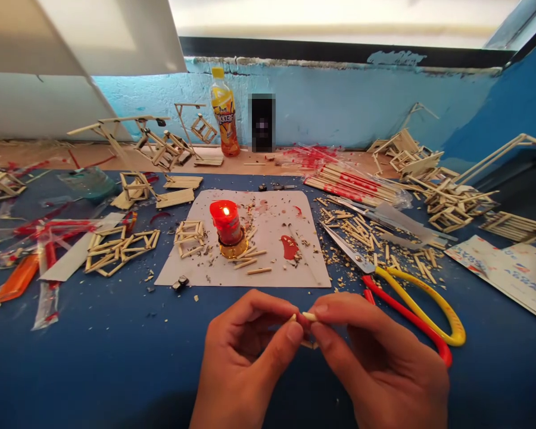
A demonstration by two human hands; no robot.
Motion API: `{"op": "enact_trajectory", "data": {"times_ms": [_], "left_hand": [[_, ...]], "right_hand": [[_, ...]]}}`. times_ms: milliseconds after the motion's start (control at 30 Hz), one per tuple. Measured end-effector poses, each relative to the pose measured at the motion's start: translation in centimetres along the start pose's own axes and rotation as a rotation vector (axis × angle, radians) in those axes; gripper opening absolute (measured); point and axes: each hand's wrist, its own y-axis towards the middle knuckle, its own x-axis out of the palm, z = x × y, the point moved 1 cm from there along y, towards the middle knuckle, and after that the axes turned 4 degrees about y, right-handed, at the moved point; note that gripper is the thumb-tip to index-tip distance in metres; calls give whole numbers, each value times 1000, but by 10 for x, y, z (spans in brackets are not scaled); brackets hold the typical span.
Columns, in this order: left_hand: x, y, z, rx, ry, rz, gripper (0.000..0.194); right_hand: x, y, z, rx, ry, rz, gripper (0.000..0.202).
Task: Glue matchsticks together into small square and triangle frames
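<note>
My left hand (pixel 259 351) and my right hand (pixel 375 351) meet at the front of the blue table, fingertips almost touching. The right one pinches a short piece of wooden stick (pixel 309 316) between thumb and forefinger. Between the left thumb and forefinger the tip of another small stick piece (pixel 293 318) shows. A bit more wood peeks out below the fingertips; the rest is hidden by the hands. Beyond them a lit red candle (pixel 226 221) stands in a gold holder (pixel 233 245) on a white sheet (pixel 178 269), with cut sticks and black crumbs around it.
Scissors (pixel 361 262) with red and yellow handles lie open beside my right hand. Cut sticks (pixel 361 229) and bundled sticks (pixel 348 185) are behind them. Stick frames (pixel 120 247) stand left, more (pixel 455 202) right. A drink bottle (pixel 223 116) stands at the wall.
</note>
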Motion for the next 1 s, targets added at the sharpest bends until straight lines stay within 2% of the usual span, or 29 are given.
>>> {"op": "enact_trajectory", "data": {"times_ms": [167,600,767,900,1000], "left_hand": [[-1,3,-2,10,-37,22,13],[-2,4,-4,-29,-132,12,11],[-1,3,-1,-78,-128,5,25],[-1,1,-1,-58,-165,6,11],[-1,0,-3,-29,-210,15,9]], "right_hand": [[4,7,-3,-14,45,-94,33],[2,12,-7,-1,-6,-134,27],[-3,9,-9,22,-44,-171,28],[-10,1,-3,49,-66,-139,35],[-12,-3,4,98,-59,-119,39]]}}
